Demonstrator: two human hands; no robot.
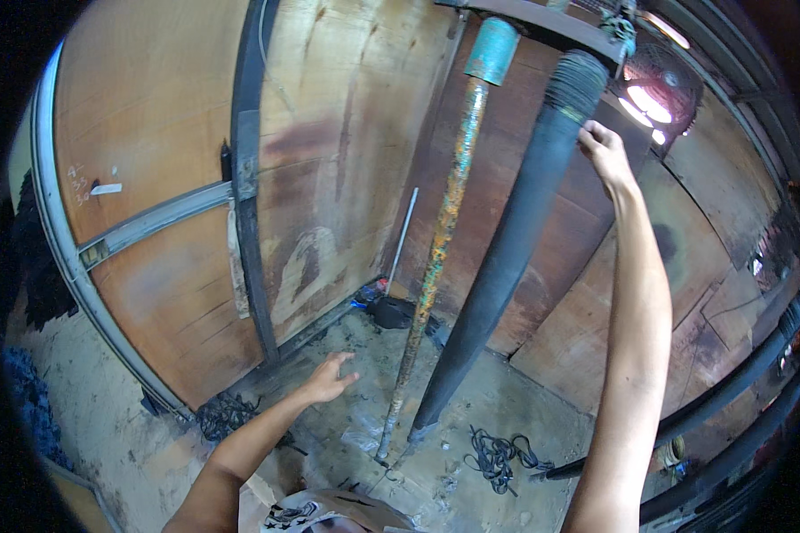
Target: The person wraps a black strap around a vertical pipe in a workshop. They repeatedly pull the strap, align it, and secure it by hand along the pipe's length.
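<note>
A long black tube (pixel 516 240) hangs nearly upright in front of me, with black strip wound in turns around its upper end (pixel 576 84). At the right side of that end, just below the windings, my right hand (pixel 603 149) is raised with its fingers curled closed. What they pinch, if anything, is too small to make out. Lower and to the left, my left hand (pixel 331 380) is held in the air with fingers spread and nothing in it. Left of the tube hangs a thin, rusty, paint-flecked pole (pixel 444 231) with a turquoise sleeve (pixel 492 51) at its top.
A dark metal beam (pixel 542 19) crosses above the tube and pole. Tangled black strips (pixel 504 457) lie on the dirty floor, with another heap (pixel 225 416) by the wooden door (pixel 164 293). A fan (pixel 658 89) is at upper right; more black tubes (pixel 729 400) lean at right.
</note>
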